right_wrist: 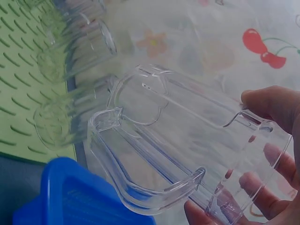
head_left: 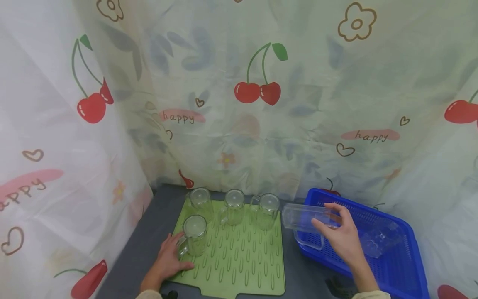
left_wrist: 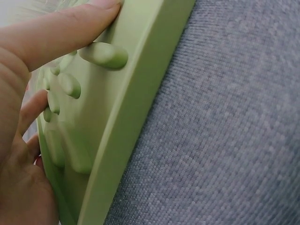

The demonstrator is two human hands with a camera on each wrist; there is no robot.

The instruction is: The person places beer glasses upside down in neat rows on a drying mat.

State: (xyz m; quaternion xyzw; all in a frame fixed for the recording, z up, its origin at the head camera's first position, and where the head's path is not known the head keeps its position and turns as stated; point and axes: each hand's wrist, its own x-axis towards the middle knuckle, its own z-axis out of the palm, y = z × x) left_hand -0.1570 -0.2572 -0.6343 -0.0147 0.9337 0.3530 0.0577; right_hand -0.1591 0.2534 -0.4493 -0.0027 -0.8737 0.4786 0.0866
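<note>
Nearest, at lower left, a person's left hand [head_left: 168, 259] lies with fingers spread and thumb resting on the near left part of a green ridged mat [head_left: 257, 257]; its fingertips are beside the handle of an upturned clear mug [head_left: 196, 236], and whether they touch it cannot be told. To the right, the right hand [head_left: 345, 238] grips the end of another clear mug, the held mug [head_left: 296, 216], thumb and fingers curled round its sides. This mug lies sideways, pointing left from the grip, its handle below, over the near left part of a blue basket [head_left: 405, 272] and the gap towards the mat. Transparency blurs which end is its mouth. Clear glassware [head_left: 381, 241] inside the basket is partly hidden by the right arm, its shape unclear. Farther back, three upturned mugs [head_left: 234, 207] stand in a row before a cherry-print curtain [head_left: 224, 54], cut off by the view's edges
</note>
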